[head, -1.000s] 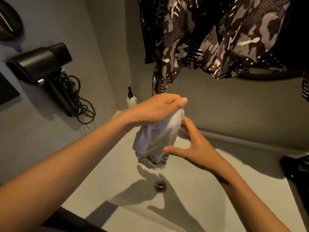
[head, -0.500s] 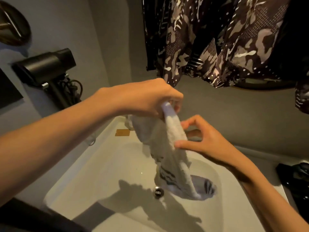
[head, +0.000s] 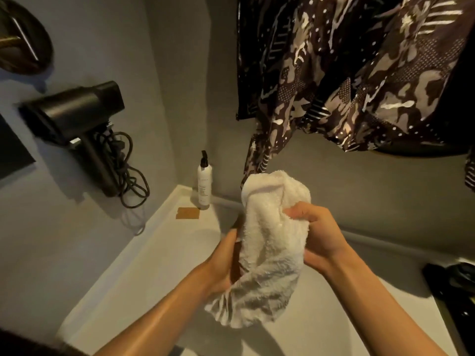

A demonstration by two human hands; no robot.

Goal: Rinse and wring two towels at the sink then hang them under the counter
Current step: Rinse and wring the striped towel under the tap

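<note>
A white terry towel (head: 272, 247) is bunched up between both hands, above the white sink basin (head: 144, 268). My left hand (head: 226, 263) grips its lower left side. My right hand (head: 316, 232) clutches its upper right side, fingers curled into the cloth. The towel's top fold rises above my right hand and its lower end droops below both hands. The drain and the second towel are hidden or out of view.
A white pump bottle (head: 204, 185) stands in the sink's back corner beside a small tan patch (head: 187, 213). A black hair dryer (head: 77, 119) with coiled cord hangs on the left wall. Patterned dark clothing (head: 347, 73) hangs overhead. Dark objects (head: 455, 286) lie at right.
The towel hung stretched down to the drain from my raised left hand; now it is gathered into a bundle between both hands, with my left hand lowered and my right hand closed on it.
</note>
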